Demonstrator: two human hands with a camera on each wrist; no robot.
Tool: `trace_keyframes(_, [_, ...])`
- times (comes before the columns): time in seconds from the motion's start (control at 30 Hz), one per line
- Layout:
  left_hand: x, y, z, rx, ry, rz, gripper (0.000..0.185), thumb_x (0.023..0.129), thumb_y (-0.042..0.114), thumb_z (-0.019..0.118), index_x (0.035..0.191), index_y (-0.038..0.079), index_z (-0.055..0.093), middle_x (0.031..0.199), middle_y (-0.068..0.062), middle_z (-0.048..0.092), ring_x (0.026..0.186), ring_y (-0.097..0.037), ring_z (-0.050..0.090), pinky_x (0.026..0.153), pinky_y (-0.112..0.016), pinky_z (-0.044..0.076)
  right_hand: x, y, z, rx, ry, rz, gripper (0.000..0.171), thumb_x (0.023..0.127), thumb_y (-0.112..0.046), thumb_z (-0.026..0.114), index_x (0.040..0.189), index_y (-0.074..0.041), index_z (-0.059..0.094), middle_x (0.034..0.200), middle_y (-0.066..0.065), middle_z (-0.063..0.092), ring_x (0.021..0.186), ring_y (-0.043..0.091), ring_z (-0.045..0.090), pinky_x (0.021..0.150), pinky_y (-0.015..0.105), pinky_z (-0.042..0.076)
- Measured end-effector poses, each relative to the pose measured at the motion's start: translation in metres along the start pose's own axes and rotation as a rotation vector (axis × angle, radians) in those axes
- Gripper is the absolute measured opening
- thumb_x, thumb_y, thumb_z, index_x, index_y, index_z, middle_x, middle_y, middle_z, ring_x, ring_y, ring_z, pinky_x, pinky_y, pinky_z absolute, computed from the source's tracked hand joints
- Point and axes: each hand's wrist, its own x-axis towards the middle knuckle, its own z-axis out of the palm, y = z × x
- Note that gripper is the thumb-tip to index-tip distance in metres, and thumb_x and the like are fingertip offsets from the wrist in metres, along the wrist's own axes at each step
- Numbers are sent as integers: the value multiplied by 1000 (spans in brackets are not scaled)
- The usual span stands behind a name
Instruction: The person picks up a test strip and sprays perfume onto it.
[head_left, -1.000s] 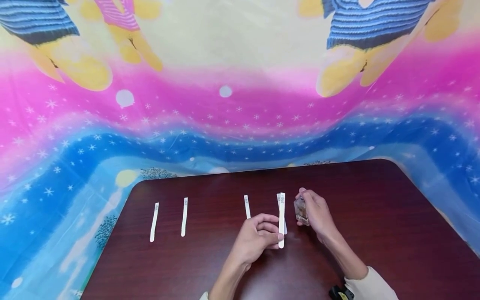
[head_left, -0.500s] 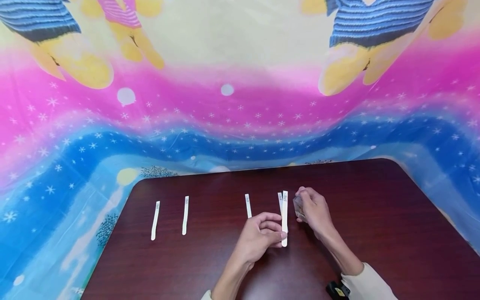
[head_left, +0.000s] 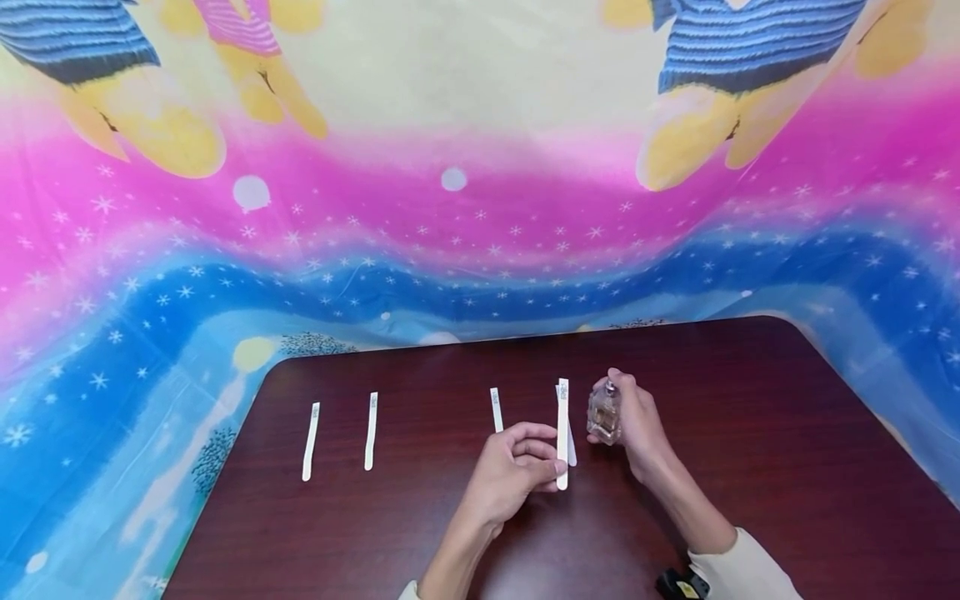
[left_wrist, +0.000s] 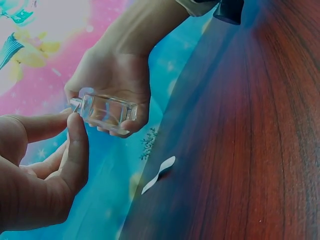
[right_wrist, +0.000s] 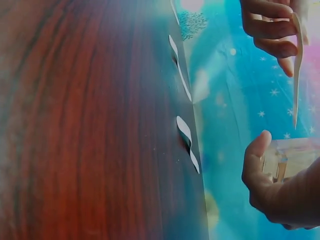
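Observation:
Between thumb and fingers of my left hand (head_left: 510, 475) is a narrow white perfume test strip (head_left: 562, 433), pinched near its lower, rounded end. Small dark print marks the strip's far end. My right hand (head_left: 641, 429) grips a clear glass perfume bottle (head_left: 603, 417) just right of the strip, thumb up by the sprayer at its top. In the right wrist view the strip (right_wrist: 298, 75) stands out from the fingers, its free end close to the bottle (right_wrist: 295, 150). From the left wrist the bottle (left_wrist: 107, 111) shows side-on, and the strip is mostly hidden behind fingers.
On the dark wooden table (head_left: 337, 542) lie more printed strips: two at the left (head_left: 311, 442), one partly behind the left hand (head_left: 495, 410), and one under the held strip (head_left: 572, 454). A colourful cloth backdrop (head_left: 465, 225) hangs behind the table's far edge.
The right hand has turned the bottle so its broad face and sprayer now show. The left hand with its strip has shifted slightly left, widening the gap between them.

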Motion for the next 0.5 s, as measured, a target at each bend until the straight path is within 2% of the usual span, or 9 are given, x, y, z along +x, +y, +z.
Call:
trace_keyframes(0.2, [1, 0, -4, 21, 18, 3, 42, 87, -11, 78, 127, -5, 68, 98, -14, 73, 74, -10, 70, 68, -24, 66, -4, 1, -3, 94, -68, 2, 44, 115, -48, 35, 103, -14, 60, 83, 0, 66, 72, 17, 67, 64, 39, 66])
trace_keyframes(0.5, [3, 3, -18, 45, 36, 0, 44, 88, -8, 79, 130, -5, 67, 100, -14, 73, 73, -9, 70, 69, -24, 66, -9, 2, -8, 103, -102, -40, 47, 115, -50, 36, 101, -12, 60, 85, 0, 66, 75, 17, 67, 66, 40, 66])
